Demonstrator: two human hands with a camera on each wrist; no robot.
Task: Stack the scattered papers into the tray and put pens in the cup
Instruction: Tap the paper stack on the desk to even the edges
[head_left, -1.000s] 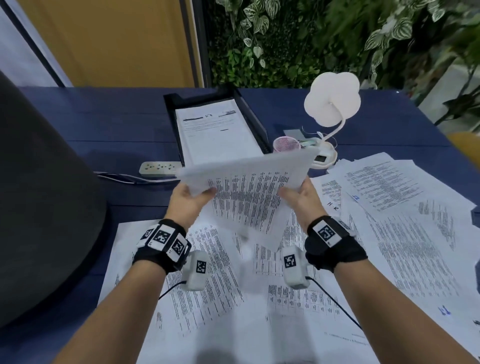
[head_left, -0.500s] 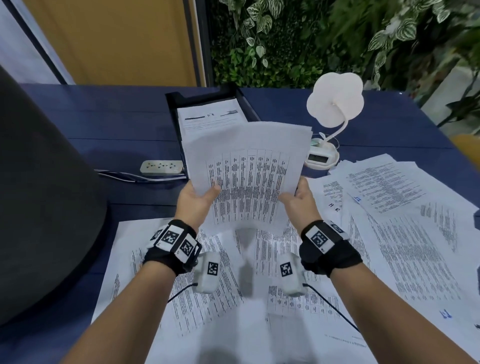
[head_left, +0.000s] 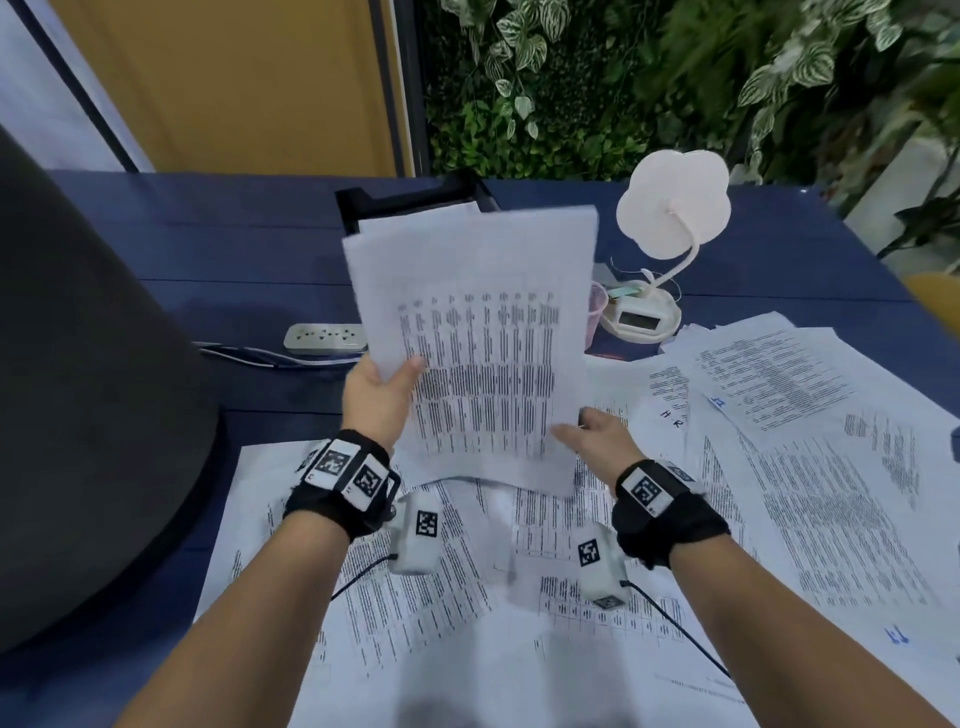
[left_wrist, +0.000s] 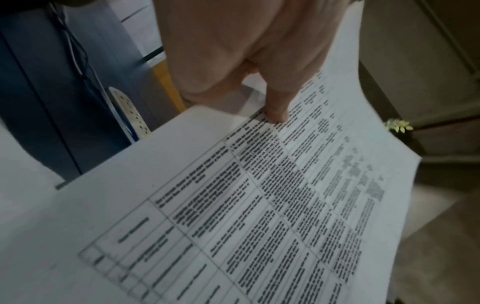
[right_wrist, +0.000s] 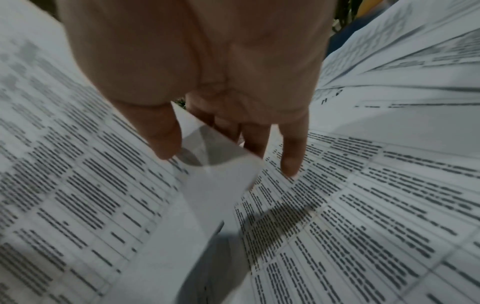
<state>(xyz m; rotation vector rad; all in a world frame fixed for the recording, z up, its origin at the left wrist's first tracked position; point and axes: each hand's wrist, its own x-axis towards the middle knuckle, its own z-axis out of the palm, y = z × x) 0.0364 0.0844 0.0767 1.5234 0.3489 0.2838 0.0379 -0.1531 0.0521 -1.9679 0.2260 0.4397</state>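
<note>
A printed sheet (head_left: 483, 338) stands almost upright in front of the black tray (head_left: 410, 195), hiding most of it. My left hand (head_left: 400, 374) pinches the sheet's left edge, thumb on the printed side (left_wrist: 278, 107). My right hand (head_left: 574, 426) pinches its lower right corner (right_wrist: 215, 185), thumb in front and fingers behind. A white sheet (head_left: 415, 221) lies in the tray. Many scattered papers (head_left: 805, 467) cover the blue table near me and to the right. A pink cup (head_left: 596, 306) shows just right of the held sheet. No pen is visible.
A white flower-shaped desk lamp (head_left: 672, 202) with a small clock base stands right of the cup. A white power strip (head_left: 322, 336) and its cables lie left of the tray. A large dark grey rounded object (head_left: 78, 389) fills the left side. Plants stand behind the table.
The sheet has swung up from nearly flat to almost upright and moved forward over the tray. Both hands shifted with it, the left rising higher than the right.
</note>
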